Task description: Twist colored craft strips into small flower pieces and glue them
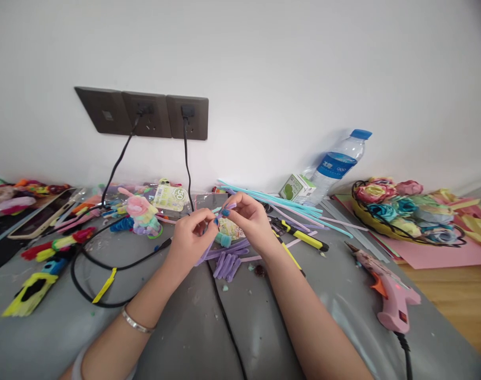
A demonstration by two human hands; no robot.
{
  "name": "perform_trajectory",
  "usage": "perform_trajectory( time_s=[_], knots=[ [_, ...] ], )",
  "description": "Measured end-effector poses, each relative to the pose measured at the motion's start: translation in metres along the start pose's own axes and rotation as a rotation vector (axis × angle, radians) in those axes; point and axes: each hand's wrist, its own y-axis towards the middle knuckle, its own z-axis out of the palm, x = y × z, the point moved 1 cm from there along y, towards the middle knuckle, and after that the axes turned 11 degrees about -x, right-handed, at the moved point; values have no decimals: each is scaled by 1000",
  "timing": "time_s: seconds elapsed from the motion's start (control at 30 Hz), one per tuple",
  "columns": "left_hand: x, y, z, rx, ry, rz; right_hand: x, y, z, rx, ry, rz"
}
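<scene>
My left hand (193,235) and my right hand (250,219) are raised close together over the middle of the grey table. Each is closed in a pinch on a purple fuzzy stem (203,257), which hangs below my left fingers and shows between my right fingertips. It is too small to tell whether this is one stem or two. Just below and behind the hands lie folded purple stem pieces (227,266). A short teal fuzzy piece (223,240) sits between the wrists.
A pink glue gun (396,303) lies at the right. Behind it are a basket of cloth flowers (406,240), a water bottle (337,166) and a yellow cutter (303,236). Black cables (76,277) and a fuzzy flower figure (139,211) are at the left.
</scene>
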Motion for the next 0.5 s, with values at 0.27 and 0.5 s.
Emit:
perform_trajectory(
  time_s=[0.27, 0.5],
  knots=[
    [0, -1, -1, -23, -27, -20, -1, 0, 1, 22, 32, -95],
    [2, -1, -4, -120, -43, -96, -1, -2, 0, 150, -75, -269]
  ],
)
